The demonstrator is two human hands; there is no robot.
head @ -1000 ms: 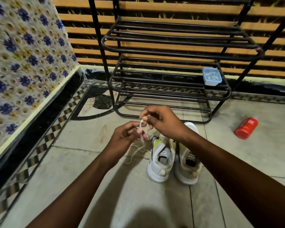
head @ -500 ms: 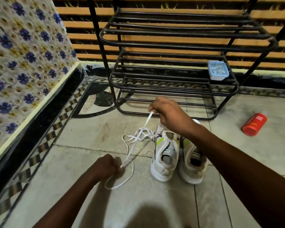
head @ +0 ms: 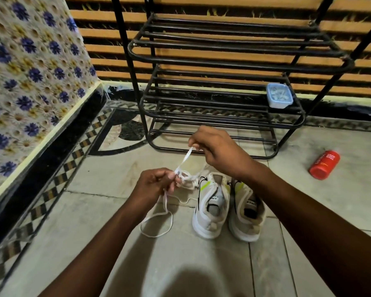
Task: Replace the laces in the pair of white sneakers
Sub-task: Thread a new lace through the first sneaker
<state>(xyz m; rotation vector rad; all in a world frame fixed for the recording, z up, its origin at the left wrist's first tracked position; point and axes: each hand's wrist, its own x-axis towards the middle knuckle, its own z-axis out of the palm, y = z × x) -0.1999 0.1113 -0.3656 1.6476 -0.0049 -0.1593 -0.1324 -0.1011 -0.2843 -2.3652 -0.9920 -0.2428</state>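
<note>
Two white sneakers stand side by side on the tiled floor, heels toward me: the left sneaker (head: pixel 210 206) and the right sneaker (head: pixel 247 213), both with neon-yellow marks. A white lace (head: pixel 185 160) stretches between my hands. My right hand (head: pixel 214 147) pinches its upper end above the shoes. My left hand (head: pixel 153 185) pinches the lace lower down, just left of the left sneaker. More lace hangs from that hand and loops on the floor, and a tangle of lace lies by the sneaker toes.
A black metal shoe rack (head: pixel 221 99) stands behind the sneakers, with a pale blue plastic box (head: pixel 278 98) on a lower shelf. A red can (head: pixel 325 165) lies on the floor at right. A floral-tiled wall (head: pixel 30 71) runs along the left.
My left hand, which had pulled down and left along the lace, has come back up toward my right hand. The slack lace now loops on the floor below it.
</note>
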